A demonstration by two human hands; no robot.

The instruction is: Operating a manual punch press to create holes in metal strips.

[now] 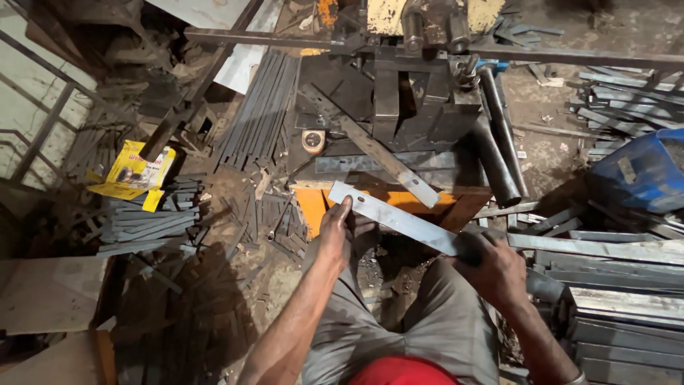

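**Flat steel strip held at both ends, close to the press**

Your left hand [335, 232] pinches the flat steel strip [399, 217] near its upper-left end, fingers closed over the edge. Your right hand [491, 267] has its grip clamped around the lower-right end. The strip runs from about ten o'clock to four o'clock between them, above your knees and just in front of the orange base [313, 207] of the metal-working machine [413, 93] at twelve o'clock.

Risks, as I judge them: the strip's cut edges and corners look sharp, and you have bare hands, so a slide along the edge could cut your fingers. The left grip is only a fingertip pinch; if it slackens, that end could drop onto your legs. A second strip [377, 150] leans on the machine just above and could be knocked loose. Loose offcuts [149, 224] at nine o'clock and stacked bars [627, 314] at four o'clock crowd the floor around you.
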